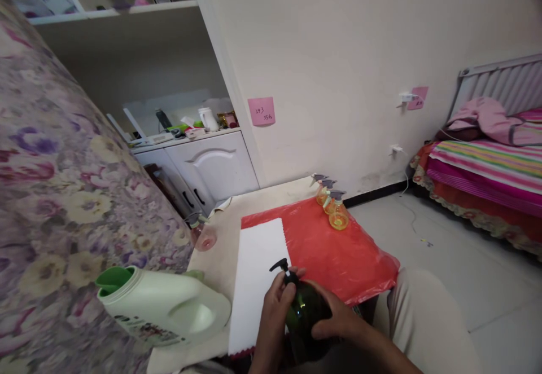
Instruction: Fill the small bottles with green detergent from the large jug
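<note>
- The dark green pump bottle (305,313) sits low in the view, over the near edge of the low table (220,250), between both hands and above the person's lap.
- Its long axis runs roughly upright, leaning a little toward the top left; the black pump head (283,267) is at the upper end, and its spout points left, over the white sheet (258,284).
- The left hand (275,306) is curled narrowly around the bottle's neck and shoulder, fingers closed just under the pump head.
- The right hand (336,320) wraps the bottle's right side, fingers spread over the rounded body and gripping it.
- The white sheet lies on the table beside a red plastic sheet (339,250), touching its left edge.
- A white detergent jug (165,306) with a green cap (112,281) lies on its side to the left, cap pointing left, against the floral fabric (63,193).
- Three orange spray bottles (332,205) stand in a row at the table's far edge, well apart from the hands.
</note>
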The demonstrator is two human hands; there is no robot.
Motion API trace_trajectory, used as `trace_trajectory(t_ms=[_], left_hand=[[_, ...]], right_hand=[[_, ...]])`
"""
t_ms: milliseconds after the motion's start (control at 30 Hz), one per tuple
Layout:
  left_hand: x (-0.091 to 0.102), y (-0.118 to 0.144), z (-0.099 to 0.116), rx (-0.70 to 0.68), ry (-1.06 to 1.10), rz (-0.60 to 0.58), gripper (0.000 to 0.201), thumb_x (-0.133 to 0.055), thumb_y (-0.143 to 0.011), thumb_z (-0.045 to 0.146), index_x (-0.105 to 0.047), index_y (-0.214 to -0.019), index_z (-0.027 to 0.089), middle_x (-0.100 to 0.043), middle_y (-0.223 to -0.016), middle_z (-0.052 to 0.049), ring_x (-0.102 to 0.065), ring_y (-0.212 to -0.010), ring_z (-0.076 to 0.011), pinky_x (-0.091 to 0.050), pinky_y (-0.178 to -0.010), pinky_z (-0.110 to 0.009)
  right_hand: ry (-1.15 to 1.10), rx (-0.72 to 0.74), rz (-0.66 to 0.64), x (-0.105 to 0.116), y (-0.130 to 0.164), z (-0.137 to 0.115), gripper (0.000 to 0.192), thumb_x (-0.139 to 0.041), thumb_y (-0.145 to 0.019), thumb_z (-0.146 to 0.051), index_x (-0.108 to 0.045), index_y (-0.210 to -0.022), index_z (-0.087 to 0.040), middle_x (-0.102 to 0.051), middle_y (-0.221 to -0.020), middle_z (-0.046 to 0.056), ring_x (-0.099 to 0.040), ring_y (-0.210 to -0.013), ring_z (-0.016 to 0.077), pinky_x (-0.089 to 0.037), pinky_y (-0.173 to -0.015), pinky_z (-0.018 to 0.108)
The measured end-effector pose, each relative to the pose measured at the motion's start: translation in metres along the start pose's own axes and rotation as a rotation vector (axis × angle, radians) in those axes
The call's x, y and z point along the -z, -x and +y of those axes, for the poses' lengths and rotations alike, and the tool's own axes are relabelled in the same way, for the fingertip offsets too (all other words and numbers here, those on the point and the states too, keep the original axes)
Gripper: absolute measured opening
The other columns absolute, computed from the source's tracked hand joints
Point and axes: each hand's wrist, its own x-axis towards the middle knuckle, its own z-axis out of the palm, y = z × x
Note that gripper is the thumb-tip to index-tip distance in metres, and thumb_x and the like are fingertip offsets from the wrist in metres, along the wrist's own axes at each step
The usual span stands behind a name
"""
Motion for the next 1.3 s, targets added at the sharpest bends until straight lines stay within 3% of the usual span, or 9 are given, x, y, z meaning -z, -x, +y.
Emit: trace_trajectory(t_ms=[100,200,400,567,667,800,900,1067,1300], left_hand=[[0.005,0.003,0.003,0.061,0.123,-0.079,0.045,-0.069,-0.074,0.046,-0.064,-0.108,0.016,-0.071,-0.101,-0.011,-0.066,-0.088,-0.0257,-0.049,-0.081,-0.037],[0.006,0.003,-0.001,0.076,0.175,-0.102,0.039,-0.070,-0.075,0.042,-0.064,-0.104,0.017,-0.071,-0.099,-0.009,-0.067,-0.085,-0.0240,-0.051,-0.077,-0.034],[0.004,-0.004,-0.016,0.008,0.040,0.142,0.046,-0.078,-0.064,0.040,-0.063,-0.102,0.018,-0.071,-0.093,-0.005,-0.067,-0.084,-0.0223,-0.052,-0.074,-0.030],[0.009,0.002,-0.003,0.034,0.011,-0.088,0.047,-0.068,-0.076,0.044,-0.061,-0.115,0.019,-0.067,-0.114,-0.010,-0.063,-0.099,-0.0260,-0.050,-0.083,-0.034],[0.009,0.007,0.003,0.089,0.104,-0.151,0.044,-0.065,-0.079,0.045,-0.062,-0.114,0.019,-0.068,-0.112,-0.011,-0.064,-0.096,-0.0260,-0.050,-0.083,-0.035],[0.002,0.009,0.003,0.116,0.186,-0.167,0.038,-0.069,-0.075,0.044,-0.065,-0.100,0.016,-0.071,-0.100,-0.010,-0.066,-0.088,-0.0258,-0.050,-0.078,-0.036],[-0.004,0.007,0.001,0.083,0.201,-0.117,0.033,-0.071,-0.074,0.040,-0.064,-0.095,0.017,-0.071,-0.094,-0.007,-0.066,-0.081,-0.0223,-0.050,-0.074,-0.032],[-0.010,0.004,0.001,0.003,0.152,0.026,0.030,-0.076,-0.068,0.038,-0.064,-0.088,0.019,-0.071,-0.086,-0.003,-0.066,-0.077,-0.0190,-0.050,-0.071,-0.028],[-0.002,0.010,0.006,0.064,0.099,-0.088,0.042,-0.058,-0.082,0.050,-0.066,-0.104,0.016,-0.071,-0.100,-0.010,-0.063,-0.092,-0.0233,-0.048,-0.080,-0.032]], right_hand=[[-0.172,-0.022,-0.128,0.000,0.000,-0.004,0.092,-0.086,-0.055,-0.031,-0.044,-0.137,-0.026,-0.053,-0.136,0.008,-0.047,-0.126,0.0325,-0.035,-0.105,0.048],[-0.142,-0.005,-0.135,0.001,0.000,-0.003,0.096,-0.089,-0.051,-0.028,-0.045,-0.136,-0.028,-0.047,-0.143,0.006,-0.039,-0.133,0.0306,-0.029,-0.110,0.046],[0.049,0.067,0.034,0.002,-0.002,0.008,0.097,-0.090,-0.049,-0.022,-0.046,-0.135,-0.026,-0.044,-0.145,0.008,-0.035,-0.135,0.0294,-0.023,-0.113,0.046],[-0.176,-0.001,-0.118,-0.001,0.000,-0.006,0.090,-0.087,-0.054,-0.028,-0.047,-0.135,-0.023,-0.059,-0.129,0.010,-0.052,-0.121,0.0327,-0.035,-0.104,0.050],[-0.255,-0.048,-0.208,-0.002,0.002,-0.015,0.091,-0.087,-0.054,-0.028,-0.047,-0.136,-0.023,-0.061,-0.126,0.009,-0.054,-0.118,0.0327,-0.035,-0.103,0.050],[-0.248,-0.037,-0.223,-0.001,0.002,-0.016,0.100,-0.089,-0.051,-0.029,-0.042,-0.139,-0.027,-0.050,-0.139,0.007,-0.043,-0.129,0.0314,-0.029,-0.108,0.047],[-0.141,-0.006,-0.151,0.001,0.002,-0.011,0.098,-0.089,-0.051,-0.028,-0.043,-0.138,-0.029,-0.042,-0.146,0.006,-0.035,-0.135,0.0297,-0.026,-0.111,0.045],[0.037,0.052,-0.017,0.001,0.002,-0.007,0.095,-0.088,-0.052,-0.023,-0.045,-0.136,-0.028,-0.047,-0.142,0.006,-0.040,-0.132,0.0284,-0.026,-0.111,0.044],[-0.332,-0.100,-0.149,-0.008,0.009,-0.015,0.078,-0.082,-0.056,-0.026,-0.054,-0.129,-0.020,-0.065,-0.118,0.008,-0.055,-0.115,0.0317,-0.040,-0.098,0.045]])
